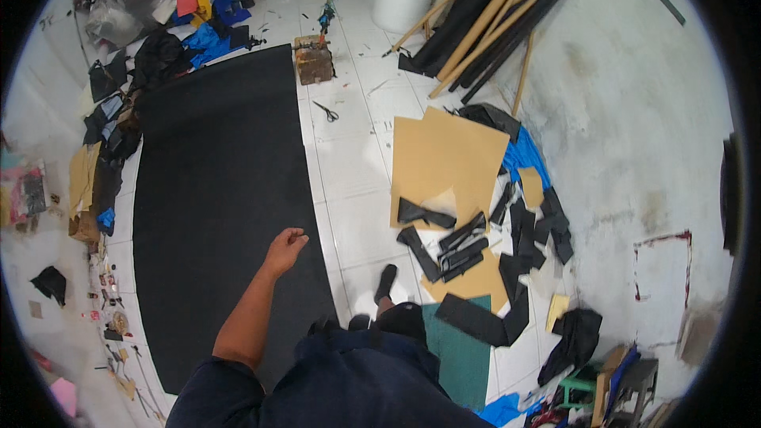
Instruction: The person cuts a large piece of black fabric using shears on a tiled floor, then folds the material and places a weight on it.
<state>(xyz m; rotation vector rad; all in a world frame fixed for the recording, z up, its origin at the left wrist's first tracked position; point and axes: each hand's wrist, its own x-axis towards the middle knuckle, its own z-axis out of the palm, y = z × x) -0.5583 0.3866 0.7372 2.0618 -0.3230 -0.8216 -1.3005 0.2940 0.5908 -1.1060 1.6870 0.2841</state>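
My left hand (287,250) hangs over the right part of a long black sheet of material (214,182) spread on the floor. Its fingers are loosely curled together, and nothing shows in them. My right hand is out of view. Beyond the sheet's right edge, a pair of scissors (326,112) lies on the white tiles. To my right are large tan sheets (444,154), with several black cut strips (464,250) on and around them.
My dark-covered foot (386,284) stands right of the black sheet. A wooden block (314,61) sits by its far right corner. Rolls and tubes (495,24) lean at the far right. Scraps (151,63) pile up far left. A green stool (579,387) is near right.
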